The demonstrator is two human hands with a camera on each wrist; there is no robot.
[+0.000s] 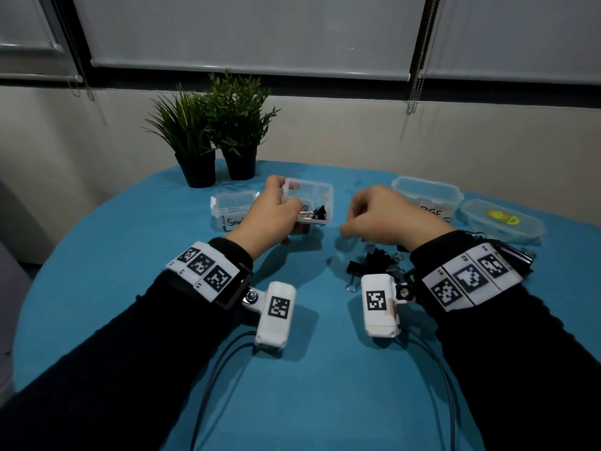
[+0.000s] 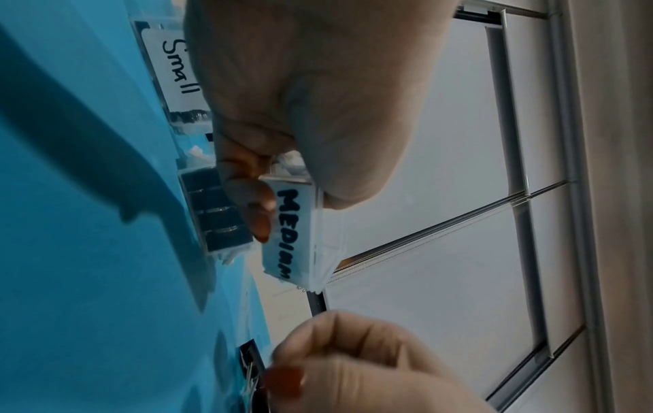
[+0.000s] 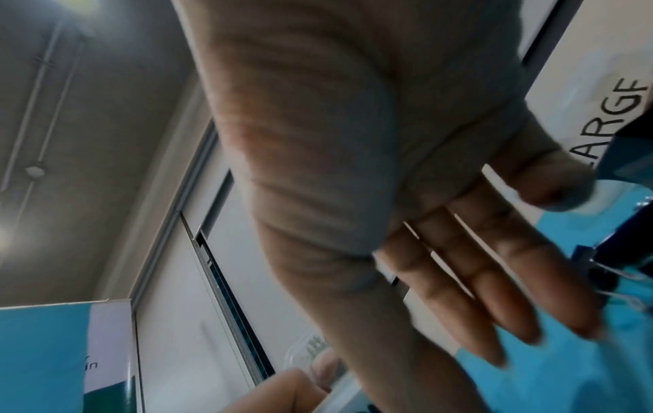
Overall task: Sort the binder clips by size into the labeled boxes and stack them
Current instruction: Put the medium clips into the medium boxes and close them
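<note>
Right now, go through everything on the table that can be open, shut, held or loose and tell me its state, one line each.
Medium box: open, tilted, clips inside.
Small box: open, resting on the table.
Large box: lid on.
Lid with the sticker: lying apart, right of the large box.
Loose clips: piled on the table.
Left hand: grip on the medium box.
Right hand: fingers straight, holding nothing.

Two green artificial plants in black round pots point(image 1: 217, 164) are standing side by side at the far left of the blue cloth-covered round table point(image 1: 309, 385). White roller blinds point(image 1: 253, 30) are hanging over the windows behind, their beaded metal pull chains point(image 1: 414, 92) dangling at the right against the cream wall point(image 1: 325, 135).
</note>
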